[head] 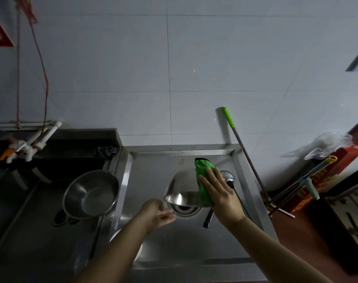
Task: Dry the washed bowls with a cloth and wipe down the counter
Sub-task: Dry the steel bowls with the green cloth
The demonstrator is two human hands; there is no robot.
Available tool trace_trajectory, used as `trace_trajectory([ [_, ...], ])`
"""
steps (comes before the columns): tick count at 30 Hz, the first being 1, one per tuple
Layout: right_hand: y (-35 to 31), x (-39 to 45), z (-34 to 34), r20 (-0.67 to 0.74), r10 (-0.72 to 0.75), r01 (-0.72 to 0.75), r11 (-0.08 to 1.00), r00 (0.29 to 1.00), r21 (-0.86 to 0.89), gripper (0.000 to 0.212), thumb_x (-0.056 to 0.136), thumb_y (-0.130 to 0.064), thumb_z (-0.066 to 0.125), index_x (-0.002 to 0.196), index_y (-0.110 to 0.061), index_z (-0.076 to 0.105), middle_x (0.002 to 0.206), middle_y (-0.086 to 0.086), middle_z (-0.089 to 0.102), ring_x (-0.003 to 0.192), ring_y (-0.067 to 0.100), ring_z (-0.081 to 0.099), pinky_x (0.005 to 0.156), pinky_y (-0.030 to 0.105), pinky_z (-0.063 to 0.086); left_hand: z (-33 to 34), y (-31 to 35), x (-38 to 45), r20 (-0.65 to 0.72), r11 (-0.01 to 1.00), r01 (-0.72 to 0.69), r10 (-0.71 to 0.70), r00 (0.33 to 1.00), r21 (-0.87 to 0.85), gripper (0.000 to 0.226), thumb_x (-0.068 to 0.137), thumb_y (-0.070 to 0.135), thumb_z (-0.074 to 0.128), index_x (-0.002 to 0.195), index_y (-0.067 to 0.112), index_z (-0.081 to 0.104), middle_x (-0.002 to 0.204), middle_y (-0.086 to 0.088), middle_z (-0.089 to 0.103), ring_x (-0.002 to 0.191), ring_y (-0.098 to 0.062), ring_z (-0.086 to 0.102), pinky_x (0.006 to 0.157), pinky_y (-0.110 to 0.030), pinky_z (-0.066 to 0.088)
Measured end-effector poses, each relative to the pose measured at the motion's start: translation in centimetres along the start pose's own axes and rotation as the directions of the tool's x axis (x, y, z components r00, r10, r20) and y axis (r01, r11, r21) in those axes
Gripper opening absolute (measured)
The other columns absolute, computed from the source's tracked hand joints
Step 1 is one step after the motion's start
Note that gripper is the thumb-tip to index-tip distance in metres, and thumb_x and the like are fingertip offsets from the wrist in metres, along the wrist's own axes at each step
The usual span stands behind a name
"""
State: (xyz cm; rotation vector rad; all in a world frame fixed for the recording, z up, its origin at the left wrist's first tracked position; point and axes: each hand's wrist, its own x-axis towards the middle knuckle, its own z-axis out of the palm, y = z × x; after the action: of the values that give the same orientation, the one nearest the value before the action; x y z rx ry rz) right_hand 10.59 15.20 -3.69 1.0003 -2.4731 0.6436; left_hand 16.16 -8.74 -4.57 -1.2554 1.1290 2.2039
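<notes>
A steel bowl [182, 187] is held upside down and tilted over the right sink basin [153, 166]. My right hand [221, 195] presses a green cloth [204, 178] flat against the bowl's outer right side. My left hand [158, 214] is at the bowl's lower left rim, fingers partly spread; whether it grips the rim is unclear. A second, larger steel bowl [91, 194] sits upright and tilted on the edge of the left basin. A white dish [139, 250] peeks out beneath my left forearm.
A ladle [227, 176] with a dark handle lies in the right basin behind the bowl. A green-handled pole [235, 135] leans on the tiled wall. White taps [31, 146] and a dark scourer [105, 151] sit at the left. Mop handles and a red box stand on the right.
</notes>
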Motion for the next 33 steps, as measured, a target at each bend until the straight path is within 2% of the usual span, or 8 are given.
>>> trace_trajectory([
  [3, -0.7, -0.7, 0.5, -0.013, -0.086, 0.084, 0.993, 0.996, -0.082, 0.066, 0.077, -0.007, 0.078, 0.139, -0.010, 0.056, 0.153, 0.016, 0.042, 0.141, 0.047, 0.035, 0.098, 0.063, 0.049, 1.8, 0.0, -1.9, 0.226, 0.857, 0.207, -0.109, 0.968, -0.471, 0.047, 0.102, 0.021, 0.037, 0.124, -0.020, 0.043, 0.121, -0.046, 0.053, 0.110, -0.053, 0.056, 0.062, -0.070, 0.054],
  [6, -1.8, -1.5, 0.9, -0.016, -0.171, 0.168, 0.977, 0.985, -0.131, 0.066, 0.077, -0.012, 0.074, 0.140, -0.012, 0.055, 0.153, 0.013, 0.043, 0.142, 0.045, 0.034, 0.107, 0.062, 0.037, 3.5, 1.0, -0.9, 0.112, 0.790, 0.155, -0.109, 0.988, -0.593, 0.037, 0.108, 0.014, 0.030, 0.112, -0.012, 0.057, 0.109, -0.035, 0.059, 0.106, -0.041, 0.059, 0.064, -0.057, 0.056],
  [8, -2.6, -2.3, 1.0, 0.095, -0.194, 0.207, 0.967, 0.976, -0.146, 0.088, 0.066, -0.015, 0.083, 0.147, -0.015, 0.046, 0.158, 0.011, 0.035, 0.146, 0.041, 0.025, 0.107, 0.060, 0.032, 3.6, 1.4, 1.2, 0.010, 0.822, 0.110, -0.126, 0.992, -0.558, 0.036, 0.107, 0.013, 0.032, 0.118, -0.002, 0.063, 0.108, -0.028, 0.064, 0.093, -0.038, 0.062, 0.064, -0.054, 0.059],
  [13, -4.1, -2.6, 0.6, 0.312, -0.237, 0.291, 0.946, 0.920, -0.140, 0.108, 0.061, -0.033, 0.091, 0.153, -0.018, 0.037, 0.165, 0.007, 0.018, 0.150, 0.038, 0.013, 0.111, 0.055, 0.025, 1.6, 0.3, 5.4, -0.212, 0.950, -0.097, 0.033, 0.977, -0.298, 0.068, 0.100, 0.060, 0.032, 0.133, 0.006, 0.056, 0.131, -0.017, 0.060, 0.124, -0.040, 0.056, 0.104, -0.053, 0.045],
  [17, -5.9, -0.6, 0.7, 0.287, -0.204, 0.239, 0.967, 0.936, -0.092, 0.099, 0.072, -0.044, 0.081, 0.154, -0.018, 0.032, 0.165, 0.008, 0.018, 0.151, 0.038, 0.012, 0.116, 0.054, 0.024, 1.1, -1.3, 4.2, -0.003, 0.934, -0.126, 0.132, 0.991, -0.335, 0.074, 0.090, 0.066, 0.044, 0.136, 0.009, 0.055, 0.131, -0.020, 0.063, 0.118, -0.042, 0.061, 0.097, -0.054, 0.051],
  [21, -6.6, 2.3, 1.3, 0.378, -0.026, 0.027, 1.000, 0.925, 0.003, 0.099, 0.074, -0.052, 0.080, 0.154, -0.020, 0.031, 0.165, 0.008, 0.020, 0.152, 0.038, 0.008, 0.115, 0.059, 0.029, 2.4, -2.9, 1.1, -0.054, 0.912, -0.243, 0.239, 0.970, -0.330, 0.054, 0.099, 0.058, 0.045, 0.122, 0.012, 0.061, 0.113, -0.018, 0.070, 0.100, -0.036, 0.069, 0.075, -0.043, 0.057],
  [27, -7.7, 6.0, 1.4, 0.544, 0.091, -0.077, 0.996, 0.834, -0.049, 0.091, 0.084, -0.074, 0.053, 0.157, -0.035, 0.015, 0.167, -0.001, 0.000, 0.152, 0.030, -0.014, 0.121, 0.050, 0.002, 0.7, -3.6, 1.5, -0.033, 0.917, -0.230, 0.233, 0.972, -0.326, 0.054, 0.099, 0.060, 0.044, 0.122, 0.015, 0.063, 0.114, -0.019, 0.072, 0.103, -0.037, 0.069, 0.086, -0.047, 0.058],
  [33, -4.7, 6.7, 1.2, 0.559, 0.173, -0.209, 0.978, 0.811, 0.000, 0.079, 0.090, -0.076, 0.039, 0.155, -0.040, 0.015, 0.166, -0.008, 0.005, 0.153, 0.022, -0.008, 0.120, 0.054, 0.023, -2.2, -3.4, 2.9, -0.084, 0.859, -0.223, 0.208, 0.974, -0.460, 0.060, 0.096, 0.062, 0.048, 0.133, 0.017, 0.061, 0.130, -0.017, 0.066, 0.117, -0.038, 0.062, 0.087, -0.050, 0.056],
])
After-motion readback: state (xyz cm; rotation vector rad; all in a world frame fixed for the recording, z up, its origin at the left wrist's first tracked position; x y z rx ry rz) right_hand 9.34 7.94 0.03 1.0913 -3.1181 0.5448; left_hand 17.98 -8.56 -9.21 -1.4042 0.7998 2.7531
